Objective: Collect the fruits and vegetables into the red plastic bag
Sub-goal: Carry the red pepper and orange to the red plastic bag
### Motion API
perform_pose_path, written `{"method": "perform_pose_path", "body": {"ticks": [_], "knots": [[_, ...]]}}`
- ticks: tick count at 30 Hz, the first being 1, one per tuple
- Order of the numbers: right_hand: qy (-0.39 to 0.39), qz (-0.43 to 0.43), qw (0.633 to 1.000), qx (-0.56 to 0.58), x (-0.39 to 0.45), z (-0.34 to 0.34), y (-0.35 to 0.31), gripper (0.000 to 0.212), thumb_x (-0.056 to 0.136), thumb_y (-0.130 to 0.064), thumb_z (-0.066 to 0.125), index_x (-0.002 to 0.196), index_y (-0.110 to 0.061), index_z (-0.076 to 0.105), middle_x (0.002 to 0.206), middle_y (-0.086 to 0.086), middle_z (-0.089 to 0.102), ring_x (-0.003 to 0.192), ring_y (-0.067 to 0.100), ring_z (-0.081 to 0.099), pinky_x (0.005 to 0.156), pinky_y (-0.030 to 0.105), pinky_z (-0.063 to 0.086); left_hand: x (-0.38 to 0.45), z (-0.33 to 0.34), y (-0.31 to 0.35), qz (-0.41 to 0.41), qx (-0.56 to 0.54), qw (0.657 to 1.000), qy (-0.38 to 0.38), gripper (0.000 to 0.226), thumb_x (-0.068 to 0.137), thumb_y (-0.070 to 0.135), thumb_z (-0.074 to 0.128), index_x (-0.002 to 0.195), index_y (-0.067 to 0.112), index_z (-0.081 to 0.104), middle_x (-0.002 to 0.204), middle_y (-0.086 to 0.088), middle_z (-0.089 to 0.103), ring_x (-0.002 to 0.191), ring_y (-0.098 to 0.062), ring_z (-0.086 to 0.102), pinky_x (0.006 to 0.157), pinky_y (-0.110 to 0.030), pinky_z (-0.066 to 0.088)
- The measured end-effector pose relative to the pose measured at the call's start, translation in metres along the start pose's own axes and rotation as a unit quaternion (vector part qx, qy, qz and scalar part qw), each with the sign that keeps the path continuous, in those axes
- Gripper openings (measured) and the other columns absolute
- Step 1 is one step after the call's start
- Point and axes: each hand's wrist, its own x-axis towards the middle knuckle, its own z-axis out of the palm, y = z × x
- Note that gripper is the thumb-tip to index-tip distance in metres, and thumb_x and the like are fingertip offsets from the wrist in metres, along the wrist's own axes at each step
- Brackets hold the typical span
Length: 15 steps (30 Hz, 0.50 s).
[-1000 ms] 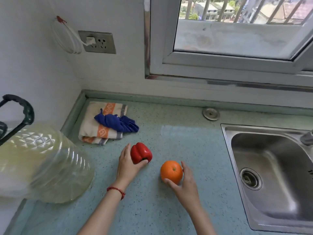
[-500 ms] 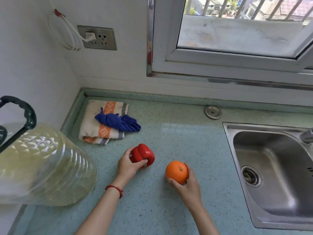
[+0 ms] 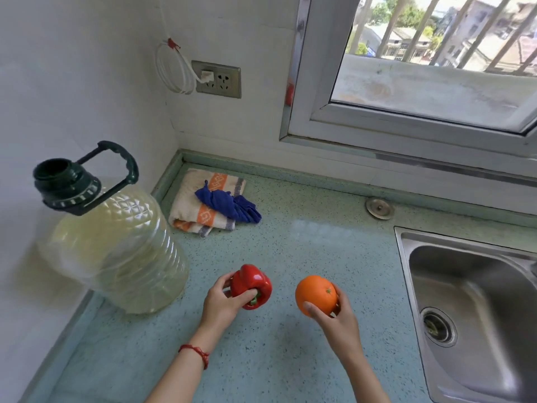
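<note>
My left hand is wrapped around the red bell pepper, thumb pressed near its green stem, fingers curled behind it. I cannot tell for sure whether the pepper is clear of the speckled green bench or touching it. A red string bracelet circles that wrist. My right hand is clamped on the orange, thumb across its lower front and fingers cupping the far side; its small green stem spot faces up and to the right. The two pieces of produce sit side by side with a gap of bench between them.

To my left stands a big clear plastic jug of pale yellow liquid with a dark green cap and carry handle. Behind it, in the corner, a folded striped towel lies on the bench with a blue cloth bunched on top. A wall socket holds a white plug, its cable looped on the wall. The steel sink lies to my right, under the window. No red plastic bag is in view.
</note>
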Motion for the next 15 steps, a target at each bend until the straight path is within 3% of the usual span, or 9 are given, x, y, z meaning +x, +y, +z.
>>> {"method": "perform_pose_path", "body": {"ticks": [6, 11, 15], "knots": [[-0.083, -0.037, 0.996, -0.012, -0.002, -0.019, 0.001, 0.073, 0.073, -0.019, 0.077, 0.134, -0.025, 0.037, 0.119, 0.003, 0.045, 0.096, 0.021, 0.052, 0.079, 0.031, 0.041, -0.049, 0.007, -0.015, -0.013, -0.050, 0.996, 0.074, 0.068, 0.066, 0.024, 0.081, 0.126, 0.019, 0.049, 0.121, -0.008, 0.055, 0.110, -0.024, 0.052, 0.096, -0.039, 0.041], [-0.172, -0.067, 0.982, -0.043, -0.005, -0.035, 0.005, 0.071, 0.072, -0.018, 0.078, 0.132, -0.024, 0.040, 0.118, 0.004, 0.047, 0.096, 0.021, 0.053, 0.081, 0.032, 0.043, -0.105, 0.016, -0.031, -0.033, -0.098, 0.982, 0.157, 0.091, 0.039, 0.057, 0.075, 0.120, 0.025, 0.050, 0.118, -0.005, 0.056, 0.110, -0.025, 0.053, 0.097, -0.043, 0.043], [-0.237, -0.077, 0.967, -0.050, -0.017, -0.033, 0.006, 0.067, 0.073, -0.016, 0.076, 0.130, -0.023, 0.042, 0.116, 0.004, 0.049, 0.094, 0.019, 0.054, 0.079, 0.030, 0.040, -0.151, 0.019, -0.052, -0.046, -0.140, 0.965, 0.218, 0.089, 0.035, 0.059, 0.074, 0.114, 0.026, 0.052, 0.112, -0.001, 0.058, 0.106, -0.022, 0.055, 0.097, -0.042, 0.043]]}}
